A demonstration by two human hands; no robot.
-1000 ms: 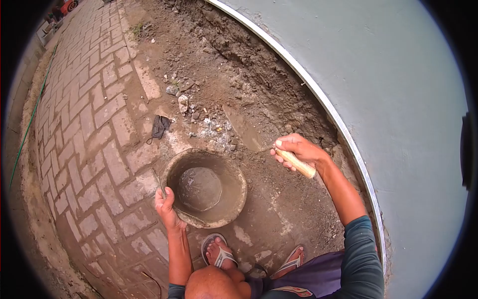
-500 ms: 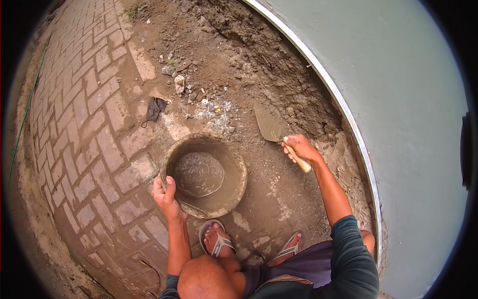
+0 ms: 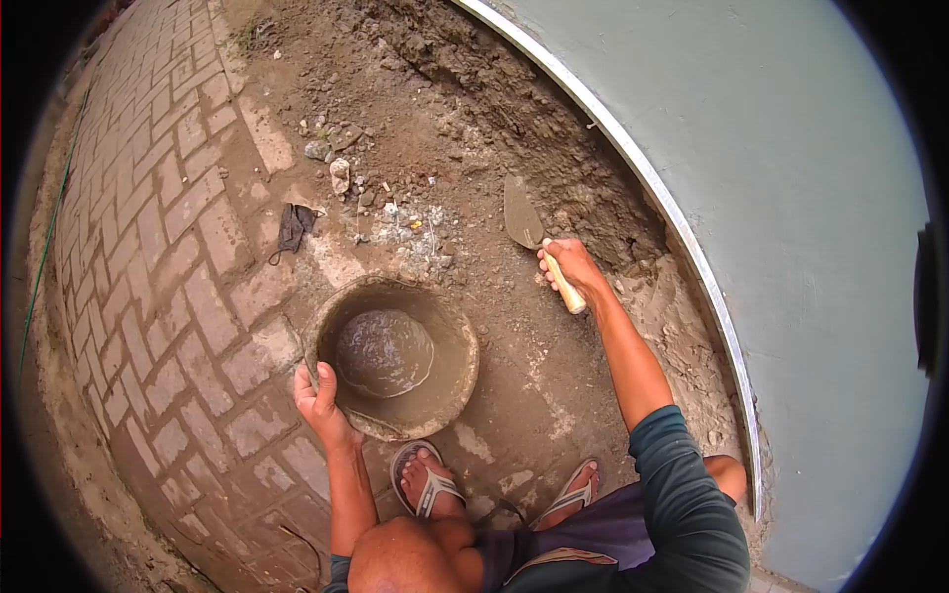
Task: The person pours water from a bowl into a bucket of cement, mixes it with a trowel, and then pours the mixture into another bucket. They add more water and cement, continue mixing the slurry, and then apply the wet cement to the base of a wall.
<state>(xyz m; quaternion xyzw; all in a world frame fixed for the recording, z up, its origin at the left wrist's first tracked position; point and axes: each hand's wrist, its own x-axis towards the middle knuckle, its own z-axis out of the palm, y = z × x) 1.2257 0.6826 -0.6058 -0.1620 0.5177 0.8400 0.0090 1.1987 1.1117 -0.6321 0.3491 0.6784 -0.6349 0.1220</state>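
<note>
A round, mud-crusted bucket (image 3: 457,381) stands on the ground in front of my feet, with wet grey cement mix (image 3: 386,353) at its bottom. My left hand (image 3: 324,403) grips the bucket's left rim, thumb on the inner side and fingers outside. To the right, my right hand (image 3: 569,269) is wrapped round the wooden handle of a trowel (image 3: 521,211). The trowel's blade points up and away over the soil, coated with grey-brown residue. Blade and bucket are apart.
Brick paving (image 3: 188,287) covers the left side. A grey wall (image 3: 781,237) with a pale metal edge strip (image 3: 682,222) curves along the right, above rough dug soil (image 3: 554,128). A crumpled dark cloth (image 3: 295,227) and several stones lie beyond the bucket.
The trowel and my right hand have shifted slightly left and up in view. The bucket and my left hand appear a little further left, as does the whole scene.
</note>
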